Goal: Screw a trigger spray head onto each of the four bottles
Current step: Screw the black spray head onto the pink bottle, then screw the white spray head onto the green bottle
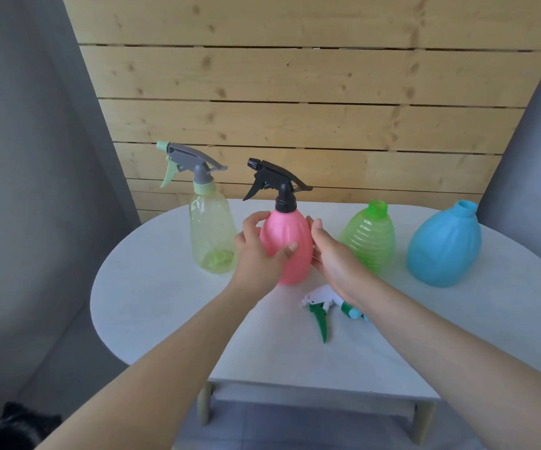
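A pink bottle (290,237) with a black trigger head (275,181) stands on the white table (152,287). My left hand (259,251) wraps its left side and front; my right hand (331,254) touches its right side. To the left stands a pale yellow bottle (210,235) with a grey and light-green trigger head (188,160). To the right stand a green ribbed bottle (370,235) and a blue bottle (444,245), both with open necks. A white and green trigger head (319,306) lies on the table under my right wrist, partly hidden; something light blue shows beside it.
A wooden plank wall (295,92) rises right behind the table. Grey walls flank it on both sides. The table's rounded edge curves at the left, and its front edge runs near my forearms. A dark object (12,430) sits on the floor at lower left.
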{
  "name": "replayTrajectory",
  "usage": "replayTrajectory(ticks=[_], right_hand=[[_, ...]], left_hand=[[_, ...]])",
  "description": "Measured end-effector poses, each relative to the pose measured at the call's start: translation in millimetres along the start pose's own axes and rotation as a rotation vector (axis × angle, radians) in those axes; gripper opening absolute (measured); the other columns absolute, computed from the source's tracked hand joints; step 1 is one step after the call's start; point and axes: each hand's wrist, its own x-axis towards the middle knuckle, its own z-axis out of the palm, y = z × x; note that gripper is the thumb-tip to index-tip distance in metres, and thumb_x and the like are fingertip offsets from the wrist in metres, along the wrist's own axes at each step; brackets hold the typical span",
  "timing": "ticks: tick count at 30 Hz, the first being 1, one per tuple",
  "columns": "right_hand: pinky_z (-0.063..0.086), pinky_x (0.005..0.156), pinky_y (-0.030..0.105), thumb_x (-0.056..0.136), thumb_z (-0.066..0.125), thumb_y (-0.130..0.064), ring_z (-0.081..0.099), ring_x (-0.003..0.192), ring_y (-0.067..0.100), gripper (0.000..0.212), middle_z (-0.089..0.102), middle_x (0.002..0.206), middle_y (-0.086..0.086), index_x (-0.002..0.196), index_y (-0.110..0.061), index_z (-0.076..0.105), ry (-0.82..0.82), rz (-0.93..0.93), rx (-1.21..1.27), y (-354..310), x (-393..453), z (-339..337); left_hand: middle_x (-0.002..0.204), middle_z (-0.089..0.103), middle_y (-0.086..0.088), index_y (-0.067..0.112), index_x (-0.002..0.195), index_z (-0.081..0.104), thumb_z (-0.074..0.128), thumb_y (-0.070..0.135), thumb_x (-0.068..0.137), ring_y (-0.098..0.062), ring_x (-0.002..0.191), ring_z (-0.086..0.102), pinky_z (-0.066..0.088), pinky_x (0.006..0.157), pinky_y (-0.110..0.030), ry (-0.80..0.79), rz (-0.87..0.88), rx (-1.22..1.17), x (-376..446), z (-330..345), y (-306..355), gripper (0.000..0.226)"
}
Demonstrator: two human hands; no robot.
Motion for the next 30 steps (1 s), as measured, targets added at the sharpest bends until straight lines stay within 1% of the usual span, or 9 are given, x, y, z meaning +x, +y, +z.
replayTrajectory(ticks=[2, 4, 10, 15, 20, 23, 26, 28, 30], right_hand=[[0.021, 0.116, 0.044, 0.059, 0.033, -0.082, 0.033, 0.139, 0.014, 0.090, 0.035, 0.152, -0.010, 0.141, -0.044, 0.031, -0.006, 0.008, 0.002, 1.3, 1.6, -1.2], [0.021, 0.116, 0.044, 0.055, 0.033, -0.084, 0.032, 0.139, 0.015, 0.095, 0.033, 0.152, -0.011, 0.141, -0.046, 0.028, -0.004, 0.008, -0.006, 3.0, 3.9, -1.9], [0.018, 0.117, 0.045, 0.067, 0.028, -0.080, 0.029, 0.140, 0.016, 0.088, 0.031, 0.154, -0.008, 0.145, -0.039, 0.026, 0.010, 0.033, -0.041, 2.4, 3.8, -3.8], [0.014, 0.118, 0.044, 0.080, 0.024, -0.075, 0.026, 0.142, 0.013, 0.072, 0.028, 0.155, -0.010, 0.143, -0.042, 0.025, -0.002, 0.045, -0.058, 3.3, -0.4, -9.5], [0.015, 0.119, 0.043, 0.085, 0.025, -0.070, 0.022, 0.143, 0.012, 0.068, 0.025, 0.156, -0.009, 0.145, -0.037, 0.024, -0.015, 0.021, -0.041, 5.6, -4.7, -12.2], [0.014, 0.118, 0.044, 0.085, 0.023, -0.070, 0.021, 0.144, 0.014, 0.069, 0.022, 0.157, -0.009, 0.146, -0.036, 0.022, -0.005, 0.034, -0.041, 4.6, -6.3, -13.1], [0.013, 0.117, 0.046, 0.082, 0.019, -0.074, 0.020, 0.144, 0.019, 0.076, 0.021, 0.157, -0.006, 0.146, -0.035, 0.020, -0.010, 0.088, -0.067, 2.2, -10.4, -15.5], [0.016, 0.114, 0.047, 0.083, 0.018, -0.074, 0.024, 0.143, 0.023, 0.080, 0.024, 0.156, -0.001, 0.147, -0.026, 0.021, -0.007, 0.114, -0.102, 0.4, -13.9, -16.5], [0.020, 0.115, 0.047, 0.087, 0.020, -0.069, 0.029, 0.139, 0.030, 0.083, 0.028, 0.152, 0.012, 0.143, -0.008, 0.026, 0.008, 0.106, -0.135, -1.9, -20.0, -17.6]], left_hand=[[0.135, 0.032, -0.011, 0.034, 0.131, 0.029, 0.069, 0.022, 0.083, -0.022, 0.107, 0.044, 0.039, 0.079, -0.030, 0.007, 0.011, 0.019, -0.5, 4.8, -1.8, 0.063], [0.137, 0.030, -0.012, 0.031, 0.133, 0.028, 0.069, 0.022, 0.082, -0.022, 0.109, 0.042, 0.038, 0.084, -0.031, 0.017, 0.017, 0.027, -0.3, 8.7, -2.1, 0.066], [0.139, 0.026, -0.010, 0.031, 0.140, 0.025, 0.070, 0.027, 0.081, -0.019, 0.108, 0.039, 0.035, 0.090, -0.032, 0.029, 0.020, 0.049, 0.5, 15.1, -1.7, 0.074], [0.142, 0.025, -0.011, 0.032, 0.141, 0.023, 0.069, 0.029, 0.082, -0.019, 0.111, 0.037, 0.038, 0.096, -0.038, 0.016, 0.002, 0.039, 1.3, 16.1, -2.2, 0.074], [0.143, 0.023, -0.010, 0.033, 0.141, 0.021, 0.070, 0.034, 0.081, -0.018, 0.110, 0.037, 0.036, 0.091, -0.036, 0.029, -0.033, 0.032, 0.5, 19.7, -3.1, 0.078], [0.143, 0.022, -0.011, 0.030, 0.142, 0.020, 0.071, 0.037, 0.079, -0.025, 0.118, 0.039, 0.034, 0.090, -0.034, 0.053, -0.062, 0.035, 0.7, 23.7, -2.3, 0.082], [0.144, 0.021, -0.013, 0.027, 0.144, 0.018, 0.071, 0.039, 0.078, -0.032, 0.127, 0.037, 0.037, 0.096, -0.038, 0.060, -0.091, 0.056, -0.4, 27.2, 0.1, 0.085], [0.145, 0.019, -0.013, 0.026, 0.144, 0.017, 0.072, 0.038, 0.078, -0.033, 0.129, 0.036, 0.038, 0.099, -0.042, 0.069, -0.112, 0.059, -0.9, 27.5, 1.8, 0.087], [0.147, 0.017, -0.014, 0.025, 0.145, 0.016, 0.072, 0.038, 0.077, -0.032, 0.130, 0.035, 0.037, 0.097, -0.039, 0.074, -0.130, 0.050, -2.3, 26.7, 4.0, 0.088]])
